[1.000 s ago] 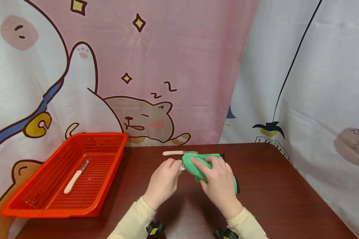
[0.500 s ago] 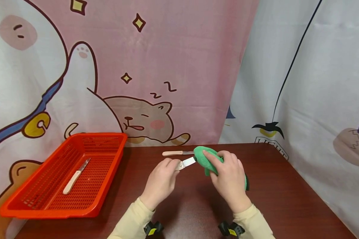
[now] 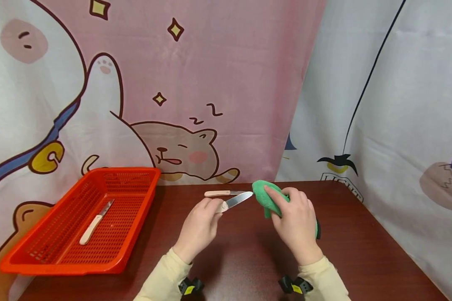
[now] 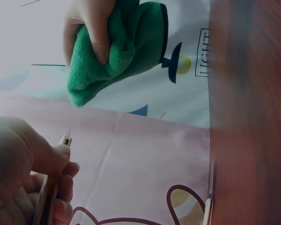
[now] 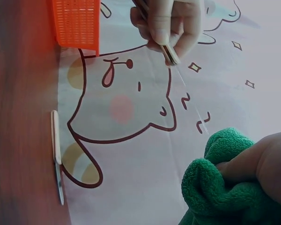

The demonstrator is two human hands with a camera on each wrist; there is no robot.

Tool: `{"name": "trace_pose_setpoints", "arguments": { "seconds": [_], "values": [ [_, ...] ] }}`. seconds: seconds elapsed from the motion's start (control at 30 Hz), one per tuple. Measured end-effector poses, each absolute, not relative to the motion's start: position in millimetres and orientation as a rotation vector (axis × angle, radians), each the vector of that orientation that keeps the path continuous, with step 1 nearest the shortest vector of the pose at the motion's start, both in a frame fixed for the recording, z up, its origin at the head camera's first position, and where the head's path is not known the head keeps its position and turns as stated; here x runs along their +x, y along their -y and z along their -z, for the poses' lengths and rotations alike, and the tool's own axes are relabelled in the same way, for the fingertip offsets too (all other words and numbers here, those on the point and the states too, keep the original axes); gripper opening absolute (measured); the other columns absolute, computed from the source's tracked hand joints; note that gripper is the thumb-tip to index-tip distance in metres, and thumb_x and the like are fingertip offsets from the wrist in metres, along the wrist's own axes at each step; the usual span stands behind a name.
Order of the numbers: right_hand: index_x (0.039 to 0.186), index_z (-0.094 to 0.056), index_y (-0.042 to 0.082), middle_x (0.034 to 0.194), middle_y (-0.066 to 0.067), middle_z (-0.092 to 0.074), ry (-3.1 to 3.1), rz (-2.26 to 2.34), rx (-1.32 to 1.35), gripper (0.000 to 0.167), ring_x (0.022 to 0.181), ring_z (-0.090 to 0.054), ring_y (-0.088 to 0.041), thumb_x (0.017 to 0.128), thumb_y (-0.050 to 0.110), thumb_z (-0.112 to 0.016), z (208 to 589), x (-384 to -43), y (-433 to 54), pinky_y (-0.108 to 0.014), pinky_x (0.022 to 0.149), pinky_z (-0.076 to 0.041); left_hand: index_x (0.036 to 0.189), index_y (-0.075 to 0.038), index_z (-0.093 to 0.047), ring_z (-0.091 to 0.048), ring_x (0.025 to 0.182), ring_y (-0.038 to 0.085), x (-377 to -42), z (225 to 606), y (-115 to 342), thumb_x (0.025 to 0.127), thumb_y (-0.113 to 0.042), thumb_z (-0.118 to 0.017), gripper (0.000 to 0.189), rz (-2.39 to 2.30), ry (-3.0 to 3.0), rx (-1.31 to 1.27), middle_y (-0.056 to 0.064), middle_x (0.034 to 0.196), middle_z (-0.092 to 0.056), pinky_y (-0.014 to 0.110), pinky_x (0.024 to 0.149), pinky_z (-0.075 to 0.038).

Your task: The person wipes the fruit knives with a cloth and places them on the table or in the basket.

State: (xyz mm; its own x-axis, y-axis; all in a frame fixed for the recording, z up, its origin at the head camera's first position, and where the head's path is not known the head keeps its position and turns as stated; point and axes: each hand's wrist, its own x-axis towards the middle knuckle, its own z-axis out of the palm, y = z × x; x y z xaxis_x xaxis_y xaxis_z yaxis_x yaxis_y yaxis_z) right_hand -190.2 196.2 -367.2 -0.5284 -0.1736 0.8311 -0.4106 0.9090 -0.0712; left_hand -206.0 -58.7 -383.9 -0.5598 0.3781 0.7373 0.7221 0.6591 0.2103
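Note:
My left hand (image 3: 199, 229) grips a small folding knife (image 3: 238, 201) by its pale handle. The bright blade is out and points up and to the right. A folded green cloth (image 3: 266, 198) is held in my right hand (image 3: 294, 223), thumb and fingers pressing into it. The blade's tip lies right at the cloth's left edge in the head view. In the left wrist view the cloth (image 4: 103, 56) hangs ahead of the knife handle (image 4: 48, 197). Behind the hands, a second knife (image 3: 217, 193) with a pale handle lies on the table.
A red perforated basket (image 3: 135, 234) stands on the left of the brown table (image 3: 346, 246). Another pale-handled knife (image 3: 94, 228) lies inside it, blade toward the back. A printed curtain (image 3: 241, 83) hangs behind the table and along its right side.
My right hand has moved the cloth to the right, along and off the blade, which was covered and now shows in full. The left hand has shifted slightly left with the knife.

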Motion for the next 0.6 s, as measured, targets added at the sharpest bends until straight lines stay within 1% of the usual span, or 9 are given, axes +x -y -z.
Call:
{"name": "trace_pose_setpoints", "arguments": {
  "seconds": [0.3,0.6],
  "values": [
    [0.123,-0.070,0.022,0.099,-0.017,-0.057,2.091,-0.336,0.405,0.065,0.082,-0.054,-0.038,0.064,-0.001,-0.083,360.0,-186.7,-200.0,-0.048,0.063,-0.044,0.108,-0.005,-0.063,-0.060,0.082,0.023,-209.5,384.3,62.6,0.076,0.007,-0.078,0.038,0.688,2.195,-0.824,0.009,0.095,-0.063,0.036,0.073,-0.055],
    [0.124,-0.069,0.022,0.100,-0.016,-0.058,2.064,-0.370,0.460,0.068,0.085,-0.056,-0.036,0.062,-0.002,-0.084,356.3,-179.3,-188.6,-0.048,0.065,-0.045,0.107,-0.005,-0.063,-0.060,0.083,0.023,-209.7,386.1,61.6,0.076,0.008,-0.078,0.037,0.696,2.194,-0.795,0.009,0.096,-0.063,0.036,0.075,-0.055]
  ]
}}
